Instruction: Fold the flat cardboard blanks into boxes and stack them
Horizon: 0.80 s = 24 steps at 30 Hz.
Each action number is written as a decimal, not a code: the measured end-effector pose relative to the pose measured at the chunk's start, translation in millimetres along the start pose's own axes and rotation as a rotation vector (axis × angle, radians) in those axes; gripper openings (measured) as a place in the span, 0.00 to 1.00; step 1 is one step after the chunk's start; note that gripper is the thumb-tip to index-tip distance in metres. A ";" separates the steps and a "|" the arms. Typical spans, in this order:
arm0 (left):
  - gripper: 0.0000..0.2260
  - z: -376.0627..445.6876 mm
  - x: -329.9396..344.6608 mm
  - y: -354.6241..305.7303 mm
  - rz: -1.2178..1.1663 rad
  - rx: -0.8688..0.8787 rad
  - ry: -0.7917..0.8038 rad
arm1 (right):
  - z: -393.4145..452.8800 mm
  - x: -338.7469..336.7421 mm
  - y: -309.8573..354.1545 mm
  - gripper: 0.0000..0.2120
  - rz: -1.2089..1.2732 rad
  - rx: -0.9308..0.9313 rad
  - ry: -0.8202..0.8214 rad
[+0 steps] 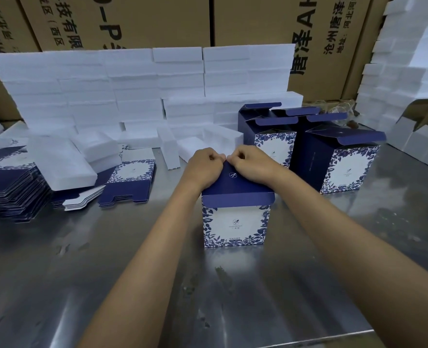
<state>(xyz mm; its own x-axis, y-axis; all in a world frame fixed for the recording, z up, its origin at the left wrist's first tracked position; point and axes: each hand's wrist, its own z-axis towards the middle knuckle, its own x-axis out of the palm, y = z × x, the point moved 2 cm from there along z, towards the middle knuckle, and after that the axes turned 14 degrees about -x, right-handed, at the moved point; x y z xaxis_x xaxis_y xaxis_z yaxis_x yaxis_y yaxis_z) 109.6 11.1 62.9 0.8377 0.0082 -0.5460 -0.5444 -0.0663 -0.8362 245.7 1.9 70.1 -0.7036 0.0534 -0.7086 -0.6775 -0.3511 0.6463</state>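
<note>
The left hand point(206, 165) and the right hand point(248, 160) meet knuckle to knuckle over the far edge of the dark blue lid, each with fingers curled in and pinching that edge where the two hands touch. The lid belongs to an upright navy and white cardboard box with a blue leaf border point(235, 222), standing on the scuffed shiny steel table point(142, 285) straight in front of the person, and it slopes up toward the near side, with its front lip hanging over the box's printed face.

Behind and to the right stand two more folded boxes of the same print, their top flaps still up: one with its white face showing point(274, 146), the other nearer the right edge point(346, 169), close together.

To the left, a fanned pile of flat navy blanks point(9, 187) lies on the table, with a smaller pile of flat printed blanks point(130, 182) nearer the middle. White foam blocks point(132, 91) are stacked in a wall across the back, a few loose ones lying in front. Big brown corrugated cartons with black lettering point(258, 21) rise behind them.
</note>
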 end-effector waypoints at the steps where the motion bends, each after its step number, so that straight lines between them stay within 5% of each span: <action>1: 0.10 -0.3 -0.6 1.7 0.006 -0.015 -0.016 | -0.8 -0.4 0.4 0.10 -0.026 0.010 -0.004; 10: 0.15 -5.5 -4.0 5.5 0.044 -0.034 -0.177 | -4.4 -2.1 0.1 0.14 -0.113 0.063 -0.022; 18: 0.19 -11.2 -5.2 10.0 -0.001 -0.143 -0.244 | -16.2 -6.3 4.1 0.05 -0.261 0.175 -0.072; 21: 0.07 -14.3 -9.0 4.1 0.069 -0.014 -0.360 | -19.7 -8.8 14.6 0.09 -0.512 -0.021 -0.210; 24: 0.07 -19.9 -12.0 -7.9 0.249 0.260 -0.381 | -22.8 -5.1 30.6 0.09 -0.628 -0.269 -0.164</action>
<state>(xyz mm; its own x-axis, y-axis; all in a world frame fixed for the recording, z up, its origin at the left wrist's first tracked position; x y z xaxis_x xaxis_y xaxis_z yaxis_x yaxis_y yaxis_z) 104.7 -8.4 77.1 0.6325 0.3893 -0.6696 -0.7586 0.1368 -0.6370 233.4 -30.4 87.1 -0.2338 0.4548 -0.8594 -0.9047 -0.4255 0.0209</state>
